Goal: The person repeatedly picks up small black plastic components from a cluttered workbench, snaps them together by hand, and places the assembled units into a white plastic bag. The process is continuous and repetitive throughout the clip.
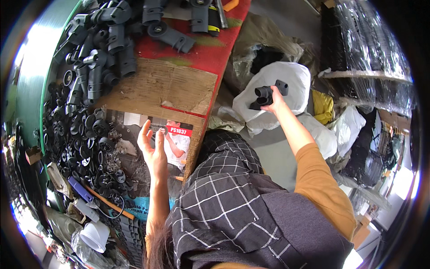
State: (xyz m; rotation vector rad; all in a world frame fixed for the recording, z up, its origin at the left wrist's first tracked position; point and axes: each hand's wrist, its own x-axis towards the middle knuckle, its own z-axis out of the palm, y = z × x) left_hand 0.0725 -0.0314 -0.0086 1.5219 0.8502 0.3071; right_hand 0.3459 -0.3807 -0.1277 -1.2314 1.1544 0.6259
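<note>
My right hand (277,102) reaches out to the right and grips a dark grey plastic tube joint (263,94) over the mouth of a white sack (297,75). Another dark flat-ended piece (281,87) shows just beyond the fingers; I cannot tell whether it belongs to the held joint. My left hand (154,156) is empty, its fingers apart, above a printed sheet (184,134) on the bench. To its left lies a heap of small black plastic parts (87,139).
Larger grey tube joints (95,74) are piled at the bench's far left, beside wooden boards (165,85) and a red surface (215,49). An orange-handled tool (109,204) and a white cup (95,236) lie near left. Film-wrapped stacks (365,49) stand at far right.
</note>
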